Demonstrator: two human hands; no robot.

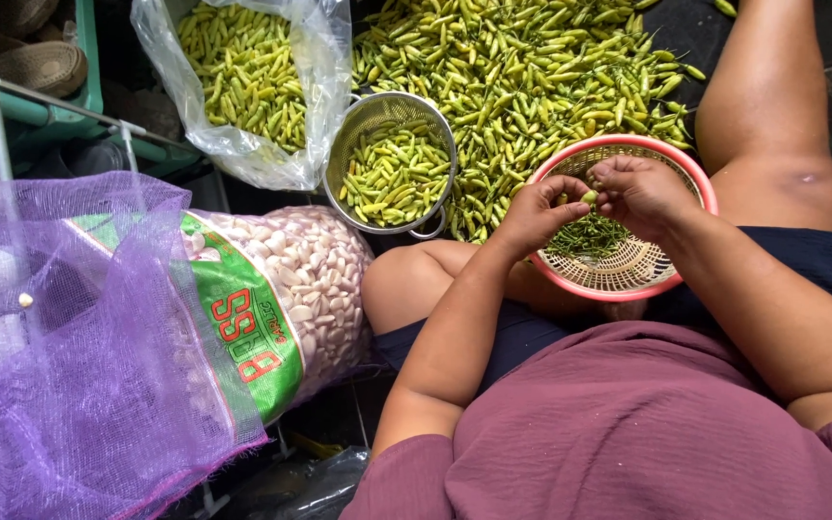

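Starting at the left, we list one purple mesh sack [69, 337] lying on its side, and against it one clear bag of pale garlic cloves [315, 279] with a green printed band — both laid down flat, likely because they are too full to stand.

Above them, one green crate [89, 58] holding coiled woven items, only partly in view.

Next, one clear plastic bag [243, 77], mouth open, filled with small green-yellow chillies; too many to count.

Just beside it, one metal colander [392, 164] with a ring handle, part-filled with chillies, set close to our knee and within easy reach.

Behind and to its right, one loose heap of chillies [532, 87] spread on the dark floor — again past counting.

Between our knees rests one pink plastic basket [628, 279], tilted toward us, with a small dark-green pile of what look like stems [589, 236] inside; placed there, we judge, so scraps drop straight in.

Over the basket, two hands meet. Our left hand [536, 212] is curled, its fingertips pinching one pale green chilli [588, 196]. Our right hand [637, 193] is likewise closed, thumb and fingers nipping the same chilli at its other end. Held over the rim, the pod sits just above the stem pile.
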